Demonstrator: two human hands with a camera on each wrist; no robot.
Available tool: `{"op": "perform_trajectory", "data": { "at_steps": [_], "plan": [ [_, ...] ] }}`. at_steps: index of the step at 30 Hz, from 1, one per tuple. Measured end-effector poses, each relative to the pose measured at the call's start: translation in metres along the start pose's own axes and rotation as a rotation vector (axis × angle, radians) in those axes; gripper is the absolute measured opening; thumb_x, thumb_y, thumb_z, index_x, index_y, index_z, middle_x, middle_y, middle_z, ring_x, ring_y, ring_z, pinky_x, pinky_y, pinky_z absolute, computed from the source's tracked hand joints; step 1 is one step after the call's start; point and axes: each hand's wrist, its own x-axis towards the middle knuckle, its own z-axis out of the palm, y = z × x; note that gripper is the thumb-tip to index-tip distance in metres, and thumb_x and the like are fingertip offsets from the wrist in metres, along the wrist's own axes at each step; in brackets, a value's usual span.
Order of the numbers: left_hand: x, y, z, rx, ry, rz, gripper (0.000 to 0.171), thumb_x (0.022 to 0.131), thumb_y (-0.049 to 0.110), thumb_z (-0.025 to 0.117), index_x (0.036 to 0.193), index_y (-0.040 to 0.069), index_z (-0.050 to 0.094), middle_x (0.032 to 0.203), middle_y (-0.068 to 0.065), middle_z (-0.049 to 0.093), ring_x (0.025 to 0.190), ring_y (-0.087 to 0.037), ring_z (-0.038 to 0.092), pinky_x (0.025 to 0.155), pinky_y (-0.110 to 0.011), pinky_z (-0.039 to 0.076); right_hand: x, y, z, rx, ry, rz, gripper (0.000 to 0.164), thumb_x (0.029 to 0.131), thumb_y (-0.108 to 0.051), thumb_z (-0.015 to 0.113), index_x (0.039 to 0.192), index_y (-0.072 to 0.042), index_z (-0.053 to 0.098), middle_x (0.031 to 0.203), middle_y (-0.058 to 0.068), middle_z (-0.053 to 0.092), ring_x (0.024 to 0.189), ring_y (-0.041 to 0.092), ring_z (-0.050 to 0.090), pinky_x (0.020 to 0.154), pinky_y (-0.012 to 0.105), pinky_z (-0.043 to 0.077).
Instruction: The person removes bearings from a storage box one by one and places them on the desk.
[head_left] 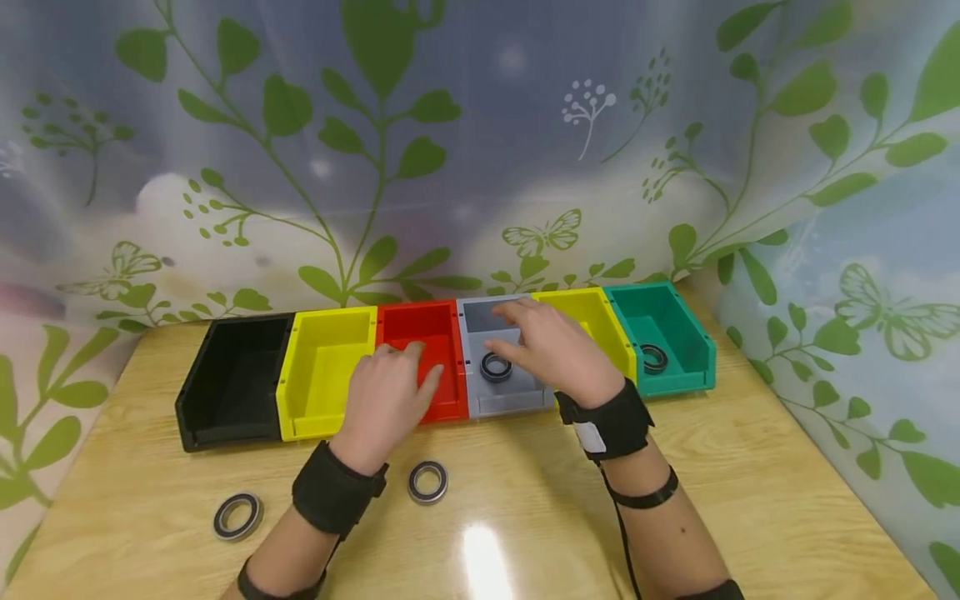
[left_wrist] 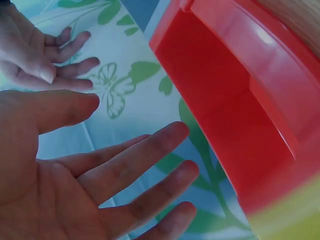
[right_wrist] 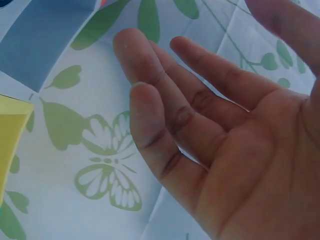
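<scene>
My left hand [head_left: 386, 392] is over the front of the red bin [head_left: 446, 404] and the yellow bin [head_left: 311, 421] beside it. In the left wrist view its fingers are spread, with nothing in them. Above the grey bin [head_left: 510, 403], my right hand [head_left: 558, 346] has loosely bent fingers and holds nothing, as the right wrist view confirms. A ring-shaped ball bearing [head_left: 497, 380] lies in the grey bin, just below the right thumb. On the table in front of the bins are a second bearing [head_left: 427, 500] and a third bearing [head_left: 218, 522] farther left.
Several bins stand side by side along the back. A black bin [head_left: 240, 429] is at the left end. A second yellow bin [head_left: 581, 304] is partly behind the right hand. The green bin [head_left: 686, 382] at the right end contains another bearing [head_left: 660, 369]. A leaf-patterned curtain [head_left: 465, 192] hangs behind.
</scene>
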Motion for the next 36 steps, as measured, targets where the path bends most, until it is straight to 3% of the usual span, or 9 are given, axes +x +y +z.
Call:
{"op": "perform_trajectory", "data": {
  "at_steps": [3,9,15,19,23,27,32,36],
  "plan": [
    [0.011,0.01,0.009,0.044,-0.038,0.015,0.039,0.094,0.03,0.076,0.112,-0.004,0.073,0.072,-0.012,0.066,0.075,-0.033,0.064,0.066,-0.043,0.056,0.005,0.005,0.002,0.003,-0.023,0.011,0.054,0.101,-0.035,0.069,0.142,-0.003,0.058,0.132,0.015,0.066,0.111,0.028,0.066,0.092,0.042,0.056],
    [0.03,0.024,0.025,0.127,-0.076,-0.004,0.042,0.094,0.038,0.076,0.074,0.004,0.063,0.052,-0.003,0.043,0.055,-0.026,0.054,0.053,-0.036,0.047,0.016,0.007,0.007,0.012,-0.053,0.013,0.054,0.101,-0.034,0.069,0.142,-0.002,0.058,0.131,0.016,0.066,0.116,0.03,0.065,0.096,0.044,0.054],
    [0.042,0.025,0.036,0.171,-0.116,-0.097,0.042,0.093,0.041,0.077,0.075,0.004,0.067,0.055,-0.004,0.048,0.06,-0.027,0.06,0.062,-0.04,0.052,0.023,0.002,0.011,-0.001,-0.061,0.013,0.052,0.1,-0.034,0.07,0.14,-0.002,0.059,0.128,0.015,0.067,0.112,0.029,0.064,0.094,0.042,0.054],
    [0.039,0.028,0.045,0.156,-0.106,-0.101,0.043,0.091,0.041,0.078,0.071,0.006,0.066,0.053,-0.004,0.047,0.054,-0.024,0.055,0.059,-0.037,0.05,0.019,0.002,0.02,-0.005,-0.049,0.011,0.049,0.099,-0.031,0.072,0.137,-0.001,0.062,0.125,0.015,0.068,0.109,0.028,0.065,0.092,0.041,0.055],
    [0.024,0.03,0.057,0.137,-0.074,-0.079,0.046,0.088,0.04,0.081,0.062,0.009,0.06,0.049,-0.001,0.04,0.048,-0.021,0.048,0.053,-0.034,0.045,0.011,0.007,0.036,0.01,-0.063,0.012,0.047,0.097,-0.028,0.075,0.133,0.001,0.065,0.121,0.016,0.07,0.105,0.028,0.067,0.088,0.041,0.057],
    [0.015,0.03,0.065,0.123,-0.049,-0.074,0.045,0.086,0.037,0.082,0.059,0.01,0.058,0.048,0.0,0.037,0.048,-0.021,0.049,0.054,-0.034,0.046,0.008,0.011,0.05,0.018,-0.071,0.03,0.045,0.095,-0.027,0.076,0.129,0.001,0.066,0.116,0.015,0.071,0.1,0.027,0.067,0.086,0.041,0.057],
    [0.018,0.029,0.065,0.096,-0.039,-0.059,0.047,0.087,0.038,0.082,0.058,0.011,0.056,0.048,0.001,0.038,0.048,-0.021,0.05,0.051,-0.031,0.041,0.014,0.017,0.055,-0.006,-0.069,0.068,0.044,0.093,-0.024,0.079,0.126,0.002,0.068,0.116,0.016,0.07,0.098,0.026,0.065,0.087,0.043,0.057],
    [0.026,0.025,0.058,0.088,-0.019,-0.062,0.047,0.085,0.038,0.084,0.059,0.011,0.056,0.048,0.0,0.038,0.048,-0.02,0.049,0.049,-0.03,0.038,0.028,0.022,0.058,-0.049,-0.057,0.048,0.043,0.09,-0.019,0.081,0.123,0.005,0.068,0.116,0.018,0.07,0.101,0.029,0.066,0.087,0.044,0.056]
  ]
}}
